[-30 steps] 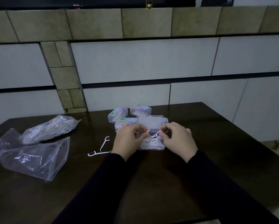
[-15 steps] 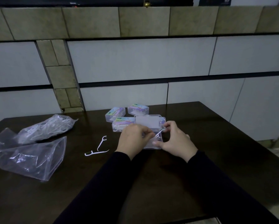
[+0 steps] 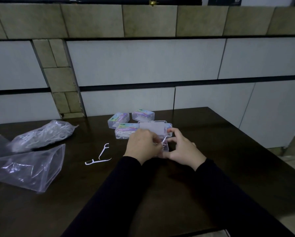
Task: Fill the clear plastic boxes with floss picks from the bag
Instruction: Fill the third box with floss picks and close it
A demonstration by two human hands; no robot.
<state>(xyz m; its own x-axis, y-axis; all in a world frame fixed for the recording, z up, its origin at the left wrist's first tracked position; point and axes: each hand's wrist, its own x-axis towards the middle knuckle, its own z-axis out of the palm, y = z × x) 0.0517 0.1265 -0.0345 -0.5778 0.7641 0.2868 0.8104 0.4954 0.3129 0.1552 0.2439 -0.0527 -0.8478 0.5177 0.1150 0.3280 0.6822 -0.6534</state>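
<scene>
An open clear plastic box stands on the dark table, its lid raised toward the wall. My left hand and my right hand are cupped around its lower half. Their fingers pinch white floss picks over the box, and the hands hide most of the picks. Two loose floss picks lie on the table left of my left hand. A clear bag of floss picks lies at the far left.
Three closed boxes with colourful labels sit just behind the open box. An emptier clear plastic bag lies in front of the full one. A tiled wall runs behind the table, and the floor shows to the right.
The spread of floss picks seen between my hands a second ago is now mostly covered. Both hands have drawn closer together over the box.
</scene>
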